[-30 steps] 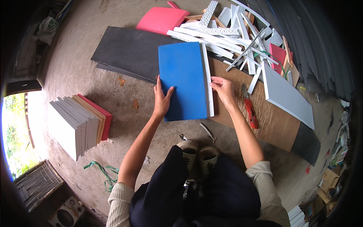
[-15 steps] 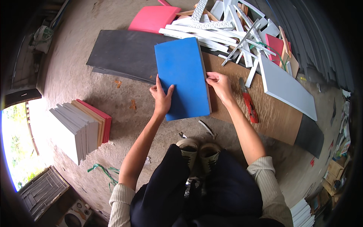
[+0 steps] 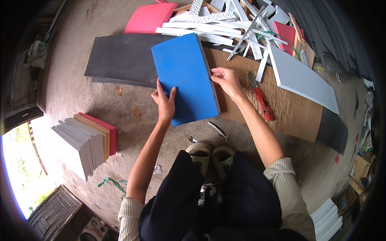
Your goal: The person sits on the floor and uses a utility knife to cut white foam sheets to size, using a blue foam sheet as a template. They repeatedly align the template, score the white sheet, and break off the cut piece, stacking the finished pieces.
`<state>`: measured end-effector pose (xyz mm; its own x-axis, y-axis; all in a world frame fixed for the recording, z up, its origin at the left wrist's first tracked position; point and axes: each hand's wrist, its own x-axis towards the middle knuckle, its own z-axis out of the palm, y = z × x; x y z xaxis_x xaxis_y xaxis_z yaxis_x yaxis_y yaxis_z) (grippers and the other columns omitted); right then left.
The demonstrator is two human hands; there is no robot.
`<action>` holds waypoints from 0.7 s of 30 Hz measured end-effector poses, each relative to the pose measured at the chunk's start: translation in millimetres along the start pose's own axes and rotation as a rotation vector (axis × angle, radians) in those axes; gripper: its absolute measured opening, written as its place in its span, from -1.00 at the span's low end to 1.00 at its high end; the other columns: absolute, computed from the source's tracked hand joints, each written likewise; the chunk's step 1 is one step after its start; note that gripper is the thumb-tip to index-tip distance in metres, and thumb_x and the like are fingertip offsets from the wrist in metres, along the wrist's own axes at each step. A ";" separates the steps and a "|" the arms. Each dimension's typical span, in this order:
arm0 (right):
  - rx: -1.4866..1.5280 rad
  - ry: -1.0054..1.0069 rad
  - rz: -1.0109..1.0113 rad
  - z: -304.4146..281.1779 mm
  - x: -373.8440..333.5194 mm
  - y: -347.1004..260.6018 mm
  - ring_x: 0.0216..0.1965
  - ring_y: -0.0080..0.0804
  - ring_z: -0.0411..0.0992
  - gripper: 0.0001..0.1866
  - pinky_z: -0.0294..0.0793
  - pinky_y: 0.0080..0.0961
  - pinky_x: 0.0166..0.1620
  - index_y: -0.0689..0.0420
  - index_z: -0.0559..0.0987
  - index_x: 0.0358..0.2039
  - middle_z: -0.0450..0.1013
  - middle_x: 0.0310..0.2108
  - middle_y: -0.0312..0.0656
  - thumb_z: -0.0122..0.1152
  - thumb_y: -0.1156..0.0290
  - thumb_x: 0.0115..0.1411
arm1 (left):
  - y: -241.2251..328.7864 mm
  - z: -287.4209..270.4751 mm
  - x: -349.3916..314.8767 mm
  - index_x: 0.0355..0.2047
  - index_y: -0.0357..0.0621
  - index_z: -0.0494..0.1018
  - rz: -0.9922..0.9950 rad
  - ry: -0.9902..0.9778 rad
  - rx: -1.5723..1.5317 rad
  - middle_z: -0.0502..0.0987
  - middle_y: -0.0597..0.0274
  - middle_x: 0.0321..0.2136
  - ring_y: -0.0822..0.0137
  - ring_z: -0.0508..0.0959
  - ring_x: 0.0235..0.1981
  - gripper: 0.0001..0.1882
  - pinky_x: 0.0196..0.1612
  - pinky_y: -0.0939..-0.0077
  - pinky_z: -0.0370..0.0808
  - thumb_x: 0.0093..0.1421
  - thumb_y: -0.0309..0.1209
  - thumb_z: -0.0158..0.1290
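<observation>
Blue sheet (image 3: 185,78) clasped by left hand (image 3: 164,103), right edge pinched by right hand (image 3: 228,83) — presumably steadied from both sides. Red cutter (image 3: 263,103) laid on brown board (image 3: 297,116) — seemingly for easy reach.

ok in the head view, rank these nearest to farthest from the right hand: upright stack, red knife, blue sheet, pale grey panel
1. blue sheet, at the right hand's fingertips
2. red knife, just right of it
3. pale grey panel, farther right
4. upright stack, far left
</observation>
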<state>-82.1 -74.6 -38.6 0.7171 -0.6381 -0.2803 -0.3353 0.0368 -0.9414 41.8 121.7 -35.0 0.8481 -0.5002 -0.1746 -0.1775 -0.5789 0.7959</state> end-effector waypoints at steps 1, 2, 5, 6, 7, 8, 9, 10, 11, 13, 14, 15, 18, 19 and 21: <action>-0.014 -0.016 0.013 -1.6 -0.4 -1.1 -0.37 -0.50 0.43 -0.70 0.45 -0.63 -0.30 0.33 0.47 -0.19 0.47 -0.37 -0.09 0.14 0.61 -0.01 | 0.2 1.3 0.4 0.22 -0.02 -0.16 0.004 0.002 0.012 0.04 -0.02 -0.17 0.17 0.10 -0.15 -0.27 0.01 0.32 0.10 0.15 -0.25 -0.01; -0.011 -0.015 0.010 -2.5 -0.3 0.1 -0.37 -0.50 0.43 -0.70 0.44 -0.63 -0.30 0.33 0.47 -0.20 0.47 -0.37 -0.10 0.14 0.60 -0.01 | 0.3 2.3 0.4 0.22 -0.02 -0.16 0.008 0.005 0.024 0.04 -0.02 -0.17 0.17 0.10 -0.15 -0.27 0.01 0.31 0.10 0.15 -0.25 -0.01; -0.034 -0.002 -0.014 -4.9 0.7 4.2 -0.38 -0.52 0.43 -0.70 0.44 -0.63 -0.31 0.32 0.48 -0.20 0.48 -0.38 -0.12 0.15 0.58 -0.01 | 6.1 6.8 -0.4 0.21 -0.02 -0.17 -0.009 -0.003 0.043 0.04 -0.03 -0.17 0.16 0.10 -0.15 -0.26 0.01 0.31 0.10 0.14 -0.25 0.00; -0.062 0.011 -0.029 -6.1 -1.6 6.7 -0.39 -0.52 0.43 -0.70 0.44 -0.63 -0.31 0.31 0.48 -0.21 0.48 -0.39 -0.13 0.16 0.57 -0.01 | 8.8 8.0 -1.4 0.21 -0.02 -0.17 -0.020 -0.008 0.046 0.04 -0.03 -0.17 0.15 0.11 -0.15 -0.26 0.01 0.30 0.10 0.14 -0.25 0.00; -0.086 0.022 -0.057 -5.5 -0.1 5.9 -0.39 -0.53 0.43 -0.70 0.43 -0.63 -0.31 0.31 0.48 -0.21 0.48 -0.39 -0.13 0.17 0.57 -0.02 | 7.5 6.3 0.5 0.21 -0.02 -0.17 -0.012 -0.005 0.056 0.04 -0.03 -0.16 0.15 0.11 -0.15 -0.25 0.02 0.31 0.10 0.13 -0.24 0.00; -0.087 0.037 -0.056 -2.9 -0.4 2.3 -0.39 -0.48 0.45 -0.70 0.43 -0.59 -0.29 0.28 0.50 -0.23 0.50 -0.40 -0.12 0.19 0.53 -0.04 | 3.0 4.2 1.2 0.21 -0.02 -0.17 -0.004 0.005 0.065 0.04 -0.03 -0.16 0.15 0.11 -0.15 -0.25 0.02 0.31 0.10 0.13 -0.24 0.01; -0.087 0.051 -0.055 0.2 -1.1 -1.2 -0.39 -0.42 0.48 -0.71 0.43 -0.55 -0.27 0.25 0.51 -0.26 0.51 -0.41 -0.10 0.21 0.49 -0.07 | -1.3 1.8 2.7 0.21 -0.02 -0.17 0.003 0.015 0.075 0.05 -0.04 -0.16 0.14 0.11 -0.14 -0.24 0.02 0.31 0.10 0.13 -0.23 0.01; -0.066 0.051 -0.040 2.3 -2.5 -2.3 -0.38 -0.41 0.48 -0.70 0.43 -0.54 -0.27 0.24 0.51 -0.26 0.51 -0.41 -0.10 0.21 0.49 -0.07 | -1.4 0.5 2.3 0.21 -0.02 -0.15 -0.022 0.003 0.029 0.05 -0.05 -0.15 0.13 0.11 -0.12 -0.24 0.03 0.30 0.10 0.12 -0.23 0.02; -0.096 0.057 -0.042 0.8 -1.8 -4.0 -0.38 -0.40 0.48 -0.70 0.43 -0.54 -0.27 0.24 0.51 -0.26 0.51 -0.41 -0.10 0.21 0.49 -0.07 | -0.8 1.4 2.3 0.21 -0.03 -0.15 -0.014 0.015 0.018 0.05 -0.05 -0.14 0.12 0.11 -0.11 -0.24 0.03 0.29 0.10 0.12 -0.23 0.02; -0.157 0.069 -0.040 -2.4 -0.3 -4.7 -0.37 -0.39 0.48 -0.71 0.44 -0.53 -0.26 0.23 0.51 -0.26 0.51 -0.41 -0.09 0.21 0.49 -0.07 | 3.3 6.1 0.0 0.20 -0.04 -0.13 -0.003 0.034 -0.003 0.05 -0.06 -0.13 0.10 0.11 -0.10 -0.25 0.03 0.28 0.10 0.11 -0.23 0.03; -0.163 0.076 -0.051 -4.9 -0.3 -3.6 -0.37 -0.37 0.49 -0.71 0.44 -0.53 -0.26 0.23 0.51 -0.26 0.50 -0.40 -0.08 0.20 0.50 -0.07 | 6.2 7.7 -2.8 0.20 -0.04 -0.11 -0.024 0.020 0.001 0.05 -0.08 -0.11 0.07 0.11 -0.08 -0.25 0.02 0.24 0.10 0.10 -0.24 0.04; -0.175 0.084 -0.048 -9.4 -2.4 -2.0 -0.37 -0.37 0.49 -0.71 0.44 -0.53 -0.26 0.23 0.51 -0.26 0.50 -0.41 -0.08 0.20 0.50 -0.07 | 9.3 11.7 -7.4 0.20 -0.04 -0.11 -0.032 0.027 0.040 0.06 -0.08 -0.11 0.06 0.11 -0.07 -0.25 0.02 0.22 0.10 0.10 -0.24 0.04; -0.221 0.107 -0.062 -19.0 -11.9 2.0 -0.40 -0.37 0.49 -0.72 0.45 -0.52 -0.28 0.23 0.52 -0.27 0.51 -0.43 -0.10 0.17 0.53 -0.08 | 18.8 23.4 -23.0 0.19 -0.03 -0.10 -0.119 0.044 0.151 0.07 -0.07 -0.09 0.04 0.13 -0.05 -0.25 0.02 0.13 0.08 0.08 -0.21 0.05; -0.217 0.108 -0.051 -19.7 -15.5 -0.6 -0.41 -0.38 0.49 -0.72 0.45 -0.53 -0.28 0.23 0.52 -0.27 0.51 -0.44 -0.10 0.17 0.54 -0.08 | 23.6 24.0 -24.8 0.19 -0.03 -0.09 -0.128 0.045 0.151 0.07 -0.06 -0.08 0.04 0.12 -0.04 -0.25 0.02 0.12 0.08 0.08 -0.21 0.05; -0.209 0.113 -0.027 -22.0 -19.4 -6.0 -0.43 -0.39 0.49 -0.72 0.45 -0.54 -0.30 0.23 0.52 -0.27 0.51 -0.45 -0.11 0.17 0.54 -0.08 | 31.0 25.1 -26.8 0.19 -0.03 -0.09 -0.147 0.044 0.152 0.07 -0.04 -0.07 0.04 0.12 -0.02 -0.26 0.02 0.11 0.07 0.09 -0.20 0.04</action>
<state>-107.4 -79.3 -23.4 0.6589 -0.7188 -0.2217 -0.4445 -0.1343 -0.8856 1.0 101.0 -20.2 0.8909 -0.3764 -0.2540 -0.1207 -0.7355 0.6667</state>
